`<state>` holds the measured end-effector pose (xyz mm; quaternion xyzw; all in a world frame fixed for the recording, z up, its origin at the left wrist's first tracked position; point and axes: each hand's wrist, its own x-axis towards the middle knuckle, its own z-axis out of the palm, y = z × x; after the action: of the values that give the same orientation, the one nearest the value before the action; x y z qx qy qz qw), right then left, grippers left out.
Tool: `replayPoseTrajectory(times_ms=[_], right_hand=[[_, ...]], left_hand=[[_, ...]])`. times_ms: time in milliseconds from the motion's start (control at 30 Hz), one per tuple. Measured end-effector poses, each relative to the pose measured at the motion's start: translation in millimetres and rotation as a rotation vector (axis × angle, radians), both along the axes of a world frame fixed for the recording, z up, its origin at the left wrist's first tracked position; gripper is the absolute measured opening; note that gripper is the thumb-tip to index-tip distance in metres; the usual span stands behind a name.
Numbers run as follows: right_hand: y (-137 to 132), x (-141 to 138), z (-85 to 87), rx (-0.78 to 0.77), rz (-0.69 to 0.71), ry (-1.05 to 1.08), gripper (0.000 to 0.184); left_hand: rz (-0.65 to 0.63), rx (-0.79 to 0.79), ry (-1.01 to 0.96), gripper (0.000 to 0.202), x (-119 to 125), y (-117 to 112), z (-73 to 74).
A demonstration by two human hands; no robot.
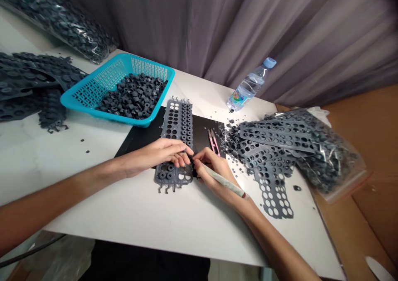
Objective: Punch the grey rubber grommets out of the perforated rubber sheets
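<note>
A grey rubber sheet [177,127] full of small rings and punched holes lies lengthwise on a black mat [139,135] in front of me. My left hand [161,154] rests flat across the sheet's near part, fingers pressed down on it. My right hand [211,167] is closed round a pale stick-like tool [224,181], its tip at the sheet's right edge beside my left fingertips.
A turquoise basket [93,94] of loose dark rings stands at the back left. Pink snips [214,142] lie on the mat. Emptied sheets [273,148] pile at the right beside a plastic bag [336,164]. A water bottle [248,86] lies behind. More sheets [27,86] sit far left.
</note>
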<state>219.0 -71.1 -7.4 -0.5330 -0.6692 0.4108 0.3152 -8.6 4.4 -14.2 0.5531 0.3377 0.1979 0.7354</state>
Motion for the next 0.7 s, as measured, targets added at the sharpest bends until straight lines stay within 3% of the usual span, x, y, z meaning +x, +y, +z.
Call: replayPoseTrajectory(times_ms=[267,700], right_hand=[[0.7,0.4,1.7,0.006,0.020,0.010,0.015],[0.2,-0.2,0.4,-0.006,-0.011,0.007,0.016]], left_hand=[[0.108,-0.085,-0.023,0.032,1.6,-0.9,1.9],[0.072,-0.130,-0.031,0.043,1.3,-1.5,6.4]])
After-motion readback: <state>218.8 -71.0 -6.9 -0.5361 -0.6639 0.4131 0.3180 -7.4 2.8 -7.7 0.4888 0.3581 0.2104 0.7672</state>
